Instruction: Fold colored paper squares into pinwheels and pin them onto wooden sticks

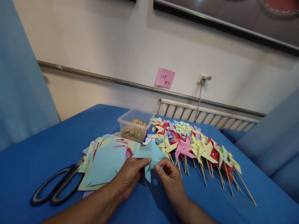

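Observation:
A light blue paper pinwheel [153,153] is held up above the table between both hands, its blades folded inward. My left hand [133,171] pinches it at the left, thumb on top. From the right, my right hand [170,176] grips its lower right blade between thumb and fingers. No stick shows on this pinwheel. Left of it lies a stack of coloured paper squares [107,165], a light blue one on top. Dark-handled scissors [63,182] rest beside the stack, their blades partly under the paper.
A clear plastic box [135,124] with many thin wooden sticks stands behind the paper. Finished pinwheels on sticks [198,146] are heaped at the right. A blue cloth [261,177] covers the table. Behind are a radiator [210,116], a wall pipe and a plugged cord; blue curtains hang on both sides.

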The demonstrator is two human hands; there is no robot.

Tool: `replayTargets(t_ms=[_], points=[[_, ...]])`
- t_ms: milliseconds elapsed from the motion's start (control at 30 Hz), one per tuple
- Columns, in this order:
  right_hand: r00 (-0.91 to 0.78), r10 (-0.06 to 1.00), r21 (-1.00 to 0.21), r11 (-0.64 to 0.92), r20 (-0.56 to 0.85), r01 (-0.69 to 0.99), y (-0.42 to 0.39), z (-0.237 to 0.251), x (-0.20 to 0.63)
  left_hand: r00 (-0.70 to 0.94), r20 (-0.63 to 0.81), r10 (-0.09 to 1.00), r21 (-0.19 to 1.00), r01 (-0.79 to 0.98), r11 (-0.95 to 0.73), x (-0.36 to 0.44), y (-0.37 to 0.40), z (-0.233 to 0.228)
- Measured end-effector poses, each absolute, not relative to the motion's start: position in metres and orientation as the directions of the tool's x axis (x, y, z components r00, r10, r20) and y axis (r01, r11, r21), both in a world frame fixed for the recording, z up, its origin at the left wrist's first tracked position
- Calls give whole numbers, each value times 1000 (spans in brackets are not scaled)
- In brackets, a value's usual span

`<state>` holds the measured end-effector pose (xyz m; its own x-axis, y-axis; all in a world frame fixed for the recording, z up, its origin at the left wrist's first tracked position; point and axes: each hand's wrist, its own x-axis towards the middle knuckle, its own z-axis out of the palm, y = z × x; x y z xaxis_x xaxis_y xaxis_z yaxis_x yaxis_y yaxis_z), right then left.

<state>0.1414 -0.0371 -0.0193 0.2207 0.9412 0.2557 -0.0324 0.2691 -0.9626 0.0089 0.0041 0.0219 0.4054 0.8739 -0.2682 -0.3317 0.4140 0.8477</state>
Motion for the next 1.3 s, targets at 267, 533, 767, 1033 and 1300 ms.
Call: replayTargets(t_ms=[267,533,767,1033,1300], points=[[251,949,-979,201,193,-9,-34,-14,142,417,-284,863,838,-330,435,10,4,18],[273,948,-985,170,160,-10,-30,-19,143,387,-303,871,866,-270,421,10,5,15],[297,939,-985,162,171,56,-30,-21,142,387,-275,880,891,-240,385,11,7,15],[328,928,-984,160,175,72,-32,-17,141,394,-285,874,881,-253,401,12,4,16],[365,897,-963,194,251,184,-32,-18,139,400,-274,875,900,-213,379,12,8,13]])
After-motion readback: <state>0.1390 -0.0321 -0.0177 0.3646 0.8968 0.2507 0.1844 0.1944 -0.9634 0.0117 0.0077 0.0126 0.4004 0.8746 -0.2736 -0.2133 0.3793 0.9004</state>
